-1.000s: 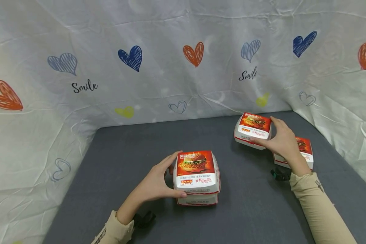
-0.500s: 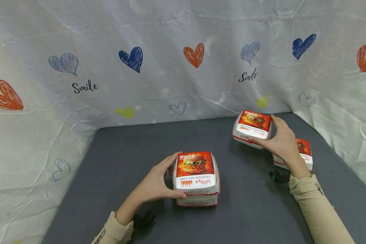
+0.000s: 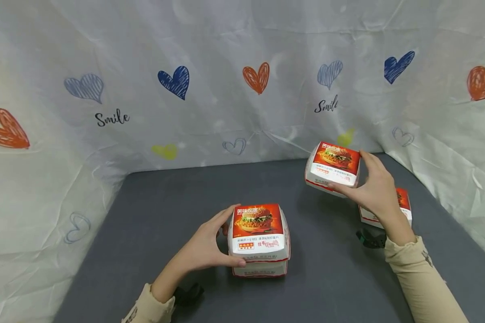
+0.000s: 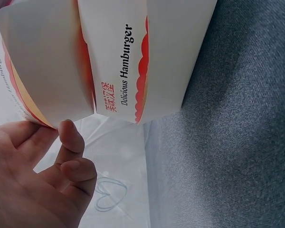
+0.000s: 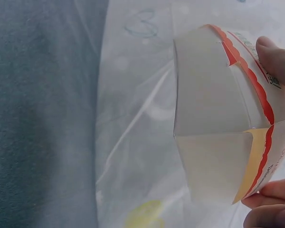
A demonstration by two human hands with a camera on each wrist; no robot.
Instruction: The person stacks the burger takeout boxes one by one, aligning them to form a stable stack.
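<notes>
My left hand (image 3: 208, 244) grips a red-and-white paper hamburger box (image 3: 258, 237), thumb at its front and fingers along its far left side. That box sits on a second hamburger box (image 4: 142, 61), which rests on the table; their stacked walls show in the left wrist view. Toward the back right, my right hand (image 3: 372, 188) holds another hamburger box (image 3: 333, 166) by its right side, clear of the table and slightly tilted. Its pale underside (image 5: 209, 85) shows in the right wrist view. Behind the right wrist, one more hamburger box (image 3: 404, 206) is partly hidden on the table.
The dark grey table (image 3: 178, 197) meets a white cloth backdrop (image 3: 210, 116) printed with hearts and "Smile". Black wrist straps (image 3: 370, 237) sit below the hands.
My right hand has lifted its box a little higher and slightly leftward. The left hand keeps its hold on the stacked box. The head view has tilted slightly upward.
</notes>
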